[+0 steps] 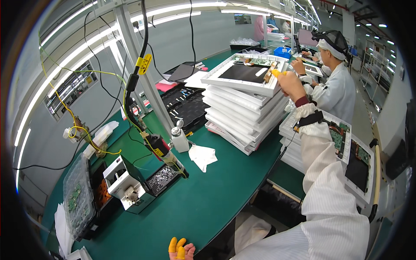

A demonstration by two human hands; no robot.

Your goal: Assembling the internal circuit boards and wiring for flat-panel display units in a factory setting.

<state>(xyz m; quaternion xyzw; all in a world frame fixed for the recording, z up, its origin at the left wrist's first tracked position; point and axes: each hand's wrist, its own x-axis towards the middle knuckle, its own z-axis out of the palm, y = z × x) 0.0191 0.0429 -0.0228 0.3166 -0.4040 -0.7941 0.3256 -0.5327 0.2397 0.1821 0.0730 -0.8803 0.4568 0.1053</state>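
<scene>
My right hand (293,86), with yellow finger cots, reaches to the top of a tall stack of white plastic frames (245,115). Its fingers close on the right edge of the topmost white frame (223,82), which has a black panel, a green circuit board and copper-coloured parts inside. Whether the thumb is under the edge is hidden. My left hand (182,250), also in yellow finger cots, shows only partly at the lower border over the green table's front edge. Its fingers are loosely bent and apart, with nothing seen in them.
A power screwdriver (164,151) hangs above the green table (208,190). Near it stand a white screw feeder (128,184), a pump bottle (179,138) and a white cloth (202,157). More frames (362,169) are stacked at right. A co-worker (336,82) sits beyond.
</scene>
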